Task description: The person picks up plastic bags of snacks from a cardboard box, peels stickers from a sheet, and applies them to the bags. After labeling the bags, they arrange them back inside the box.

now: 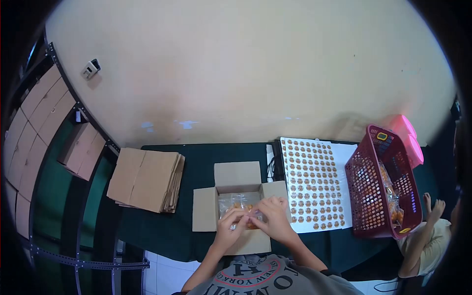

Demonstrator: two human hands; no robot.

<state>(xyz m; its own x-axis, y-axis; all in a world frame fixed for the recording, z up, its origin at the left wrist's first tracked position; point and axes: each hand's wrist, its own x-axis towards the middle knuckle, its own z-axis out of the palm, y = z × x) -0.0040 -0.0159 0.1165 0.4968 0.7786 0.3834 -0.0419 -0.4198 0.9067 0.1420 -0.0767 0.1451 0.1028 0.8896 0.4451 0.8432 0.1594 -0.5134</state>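
An open cardboard box (239, 173) stands in front of me with its flaps folded outward. Inside it lie clear plastic packets (230, 200) with orange-brown contents. Over the box's near part, my left hand (230, 228) and my right hand (274, 219) meet with fingertips close together. Both hands pinch at a clear plastic packet (252, 214) between them, partly hidden by the fingers. Just right of the box lies a sheet of round stickers (314, 187) in rows.
Flattened cardboard boxes (142, 179) are stacked at the left of the dark green tabletop (196, 153). A maroon plastic basket (366, 196) holding packets stands at the right, beside a pink object (410, 140). Another person (432, 236) sits low at far right. Shelving with boxes (46, 123) lines the left.
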